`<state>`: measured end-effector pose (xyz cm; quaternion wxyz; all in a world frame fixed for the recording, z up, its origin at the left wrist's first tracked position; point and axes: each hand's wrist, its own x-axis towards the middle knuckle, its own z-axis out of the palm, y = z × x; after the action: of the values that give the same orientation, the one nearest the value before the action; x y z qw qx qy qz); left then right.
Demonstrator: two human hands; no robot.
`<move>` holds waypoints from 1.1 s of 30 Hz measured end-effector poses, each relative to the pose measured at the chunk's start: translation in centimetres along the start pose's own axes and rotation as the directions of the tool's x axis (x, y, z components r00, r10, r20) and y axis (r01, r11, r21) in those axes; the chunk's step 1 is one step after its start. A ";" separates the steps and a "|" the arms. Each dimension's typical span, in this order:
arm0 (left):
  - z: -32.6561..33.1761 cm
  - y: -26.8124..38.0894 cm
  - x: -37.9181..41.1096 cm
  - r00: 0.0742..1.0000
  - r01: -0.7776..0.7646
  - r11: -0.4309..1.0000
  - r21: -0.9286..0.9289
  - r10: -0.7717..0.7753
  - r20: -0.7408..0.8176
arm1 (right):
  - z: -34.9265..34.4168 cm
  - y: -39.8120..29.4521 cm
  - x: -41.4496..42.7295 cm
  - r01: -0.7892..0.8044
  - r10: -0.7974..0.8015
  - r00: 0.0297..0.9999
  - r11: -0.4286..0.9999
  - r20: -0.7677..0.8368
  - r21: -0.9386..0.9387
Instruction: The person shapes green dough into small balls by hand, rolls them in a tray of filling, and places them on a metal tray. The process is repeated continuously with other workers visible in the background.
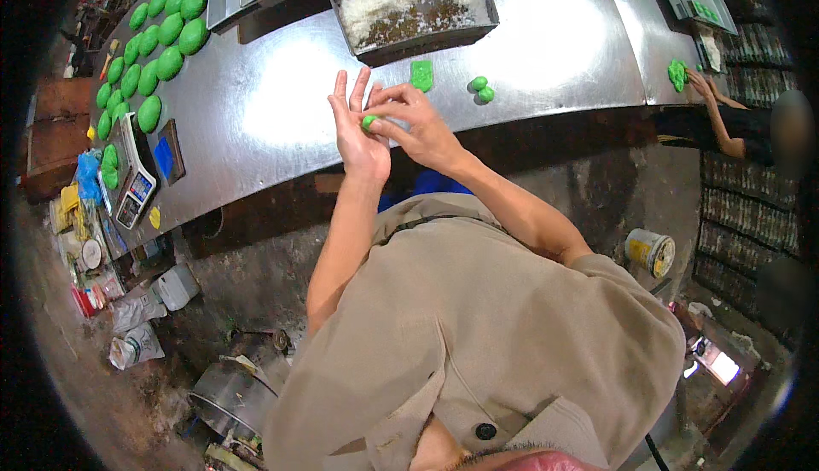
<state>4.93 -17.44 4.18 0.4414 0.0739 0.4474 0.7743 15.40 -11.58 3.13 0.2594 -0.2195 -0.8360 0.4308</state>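
Note:
My left hand (pixel 362 138) is raised over the metal table's front edge, palm turned up and fingers spread. My right hand (pixel 422 128) pinches a small green dough ball (pixel 369 123) between thumb and fingers, against or just over the left palm. Beyond the hands, a flat rectangular green dough piece (pixel 421 76) lies on the steel tabletop (pixel 281 87). Two small green dough balls (pixel 482 89) rest touching each other to the right of it.
A metal tray (pixel 416 39) with white shreds stands behind the hands. Several large green dough ovals (pixel 169 63) cover the left end, near a digital scale (pixel 136 192). At right, a co-worker's hand (pixel 700 84) touches a green dough lump (pixel 677 75). A bucket (pixel 649 253) stands below.

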 end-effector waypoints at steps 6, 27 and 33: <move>1.3 0.5 1.2 0.429 -0.871 0.068 0.487 0.590 0.684 | -2.8 -0.1 1.2 -0.402 0.332 0.900 0.380 0.283 0.833; -3.8 -5.2 4.6 0.973 0.081 0.747 0.659 0.083 -0.214 | -4.2 26.6 17.9 0.206 0.133 0.898 0.715 0.420 -0.668; -3.0 -4.4 5.5 0.920 0.214 0.875 0.433 -0.031 -0.391 | -6.1 26.3 20.7 -0.120 0.344 0.813 0.888 0.470 -0.443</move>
<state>2.78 -14.27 -2.47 0.3666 0.0009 0.7000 0.6128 7.08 18.36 -10.70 -0.0896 -0.2401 -0.9097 0.3268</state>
